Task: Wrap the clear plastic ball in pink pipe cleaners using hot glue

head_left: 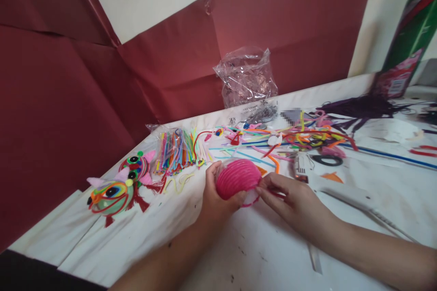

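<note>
A round pink ball-like piece (pixel 237 177) is wrapped in rows of bright pink pipe cleaner, with a bare whitish patch at its lower right. My left hand (pixel 215 198) curls around it from the left, thumb across the lower front. At its right edge, the fingertips of my right hand (pixel 290 195) pinch the pink pipe cleaner (pixel 280 196), a short length of which shows below the fingers. Both hands are above the white table (pixel 205 254). Part of the ball is hidden by my fingers.
Two colourful animal-face ornaments (pixel 111 198) with tassels stand at left. Behind lie bundled pipe cleaners (pixel 179 152), a clear plastic bag (pixel 247 79) and loose pipe cleaners (pixel 307 138). A white glue gun (pixel 341 198) and black ring (pixel 327 160) lie right; a green box (pixel 406 36) stands behind.
</note>
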{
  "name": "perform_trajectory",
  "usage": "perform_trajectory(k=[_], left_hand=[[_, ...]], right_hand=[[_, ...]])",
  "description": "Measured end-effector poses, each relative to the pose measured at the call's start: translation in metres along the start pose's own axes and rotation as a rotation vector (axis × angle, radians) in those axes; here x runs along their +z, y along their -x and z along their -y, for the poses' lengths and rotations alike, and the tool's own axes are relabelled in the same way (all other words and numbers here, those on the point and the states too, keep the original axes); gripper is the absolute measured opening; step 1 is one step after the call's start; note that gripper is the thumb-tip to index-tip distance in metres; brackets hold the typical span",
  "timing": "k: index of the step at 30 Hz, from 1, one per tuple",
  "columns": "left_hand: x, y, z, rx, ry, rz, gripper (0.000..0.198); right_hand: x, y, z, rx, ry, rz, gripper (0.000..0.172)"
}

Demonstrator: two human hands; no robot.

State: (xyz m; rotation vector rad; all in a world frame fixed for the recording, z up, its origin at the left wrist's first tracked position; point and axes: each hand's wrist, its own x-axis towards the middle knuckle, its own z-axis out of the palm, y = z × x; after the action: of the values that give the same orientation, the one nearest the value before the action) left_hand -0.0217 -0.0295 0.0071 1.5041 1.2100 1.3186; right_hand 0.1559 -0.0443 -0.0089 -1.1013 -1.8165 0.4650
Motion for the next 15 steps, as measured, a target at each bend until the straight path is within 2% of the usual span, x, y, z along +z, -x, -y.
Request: perform_trajectory(k=[11, 15], left_hand=[[0.0017, -0.0007, 0.0038, -0.017, 0.009, 0.011, 0.078], [0.0005, -0.0018, 0.0033, -0.027, 0.013, -0.008, 0.071]], right_hand=[[0.0016, 0.0002, -0.0019, 0.021, 0.024, 0.047, 0.023], [0.0011, 0.0004, -0.0022, 0.014, -0.029, 0.005, 0.014]])
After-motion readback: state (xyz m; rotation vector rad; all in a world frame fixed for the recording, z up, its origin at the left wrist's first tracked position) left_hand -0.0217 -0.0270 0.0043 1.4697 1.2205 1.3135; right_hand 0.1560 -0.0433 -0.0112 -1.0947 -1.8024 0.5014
